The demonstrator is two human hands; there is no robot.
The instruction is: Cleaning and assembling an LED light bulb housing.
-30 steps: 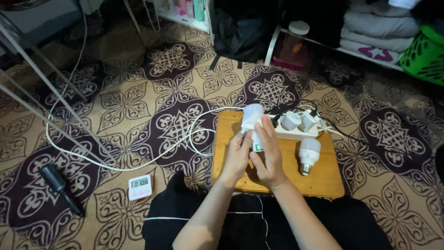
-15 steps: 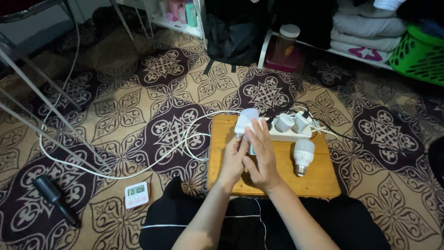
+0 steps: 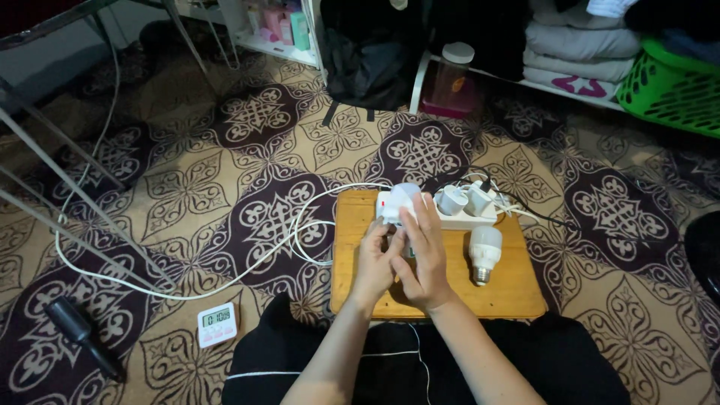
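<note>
Over the wooden board (image 3: 510, 296), head view: my left hand (image 3: 373, 262) and right hand (image 3: 424, 259) are pressed together, both closed around a white bulb (image 3: 403, 199); its dome sticks out above my fingertips, base hidden behind my palms. Bulb sits just in front of the white power strip (image 3: 457, 219), which carries two white plugs (image 3: 465, 199). A second white bulb (image 3: 484, 253) lies on the board right of my right hand, not touching. White cable (image 3: 247, 262) loops left across the carpet. Small digital timer (image 3: 217, 324) and a black handle-like tool (image 3: 81, 336) on the floor, well apart.
</note>
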